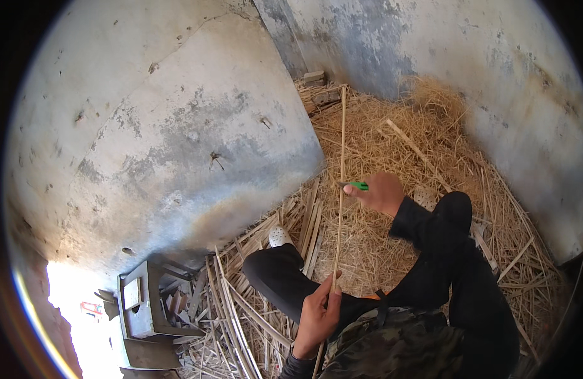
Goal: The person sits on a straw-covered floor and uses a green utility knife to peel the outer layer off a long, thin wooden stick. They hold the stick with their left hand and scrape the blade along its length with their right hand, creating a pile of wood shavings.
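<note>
A long, thin, pale strip, probably split bamboo [342, 136], runs from my lap out to the far wall. My left hand [319, 312] grips it near its lower end, thumb lying along the top. Farther out, my right hand [381, 192] is closed round a green-handled knife [360, 186]. The knife's tip meets or nearly meets the strip; whether it touches I cannot tell. Fine shavings [373, 252] lie heaped beneath the strip between my legs.
Split strips [231, 316] lie left of my leg, beside a worn wooden stool-like frame [143, 303]. A flat slat [418, 151] rests on the shavings at the right. Stained walls [209, 126] close in the left and far sides. Bricks [315, 78] sit in the far corner.
</note>
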